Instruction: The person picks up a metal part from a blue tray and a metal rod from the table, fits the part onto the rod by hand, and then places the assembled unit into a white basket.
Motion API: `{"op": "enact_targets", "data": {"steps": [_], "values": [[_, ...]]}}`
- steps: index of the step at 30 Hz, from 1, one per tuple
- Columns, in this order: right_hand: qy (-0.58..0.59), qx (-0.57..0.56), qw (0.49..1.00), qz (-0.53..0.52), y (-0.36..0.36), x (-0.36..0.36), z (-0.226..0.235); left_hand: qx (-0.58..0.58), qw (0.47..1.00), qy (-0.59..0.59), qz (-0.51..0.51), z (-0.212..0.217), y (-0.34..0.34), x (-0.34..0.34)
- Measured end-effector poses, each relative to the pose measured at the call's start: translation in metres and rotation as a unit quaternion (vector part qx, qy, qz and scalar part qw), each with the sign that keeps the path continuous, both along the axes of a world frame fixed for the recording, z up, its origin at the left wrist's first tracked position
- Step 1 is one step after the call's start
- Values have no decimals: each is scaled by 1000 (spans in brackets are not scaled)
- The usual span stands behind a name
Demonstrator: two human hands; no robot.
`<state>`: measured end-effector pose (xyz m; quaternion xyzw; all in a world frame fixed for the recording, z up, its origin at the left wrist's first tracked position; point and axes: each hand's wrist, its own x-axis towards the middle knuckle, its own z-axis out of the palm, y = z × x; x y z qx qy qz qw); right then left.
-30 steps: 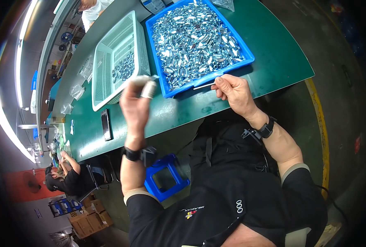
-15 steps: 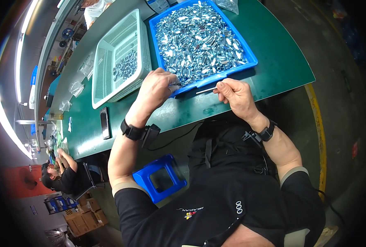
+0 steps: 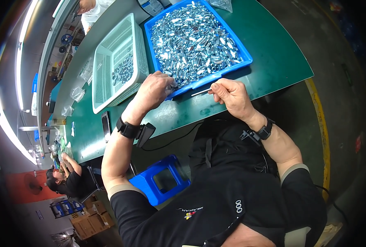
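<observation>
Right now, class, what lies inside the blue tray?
The blue tray is heaped with small shiny metal parts. The left hand reaches into its near corner, hiding the parts beneath its fingers. The tray floor is buried and cannot be seen.

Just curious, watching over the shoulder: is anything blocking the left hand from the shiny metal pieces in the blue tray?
Nothing visible does. The left hand already reaches over the near rim of the blue tray, fingers in the metal pieces. The right hand holds a thin metal pin beside it, clear of the way.

Left hand (image 3: 153, 89): fingers in the shiny metal parts (image 3: 195, 39) at the blue tray (image 3: 216, 77) near corner.
Right hand (image 3: 231, 95): pinches a thin metal rod (image 3: 201, 92) above the green worktop (image 3: 269, 45).
White basket (image 3: 119, 61): left of tray.
</observation>
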<state>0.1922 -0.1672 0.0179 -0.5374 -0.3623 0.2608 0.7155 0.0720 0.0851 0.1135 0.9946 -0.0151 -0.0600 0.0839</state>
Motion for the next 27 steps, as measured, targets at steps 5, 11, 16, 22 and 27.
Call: {"op": "enact_targets", "data": {"steps": [5, 11, 16, 22, 27], "values": [[-2, 8, 1000, -1, 0, 0, 1, 92, 996, -4, -2, 3, -5, 0], [-10, 10, 1000, -4, 0, -1, 0, 117, 993, -23, 9, 6, -6, -5], [-7, 20, 1000, -23, 2, -1, -5, 28, 989, -133, 52, 11, -26, -14], [-24, 13, 999, -24, 2, 0, -5, -159, 968, -153, 116, 2, -63, -27], [-19, 2, 999, -29, 3, -1, -4, -184, 960, -183, 103, -4, -67, -25]]}}
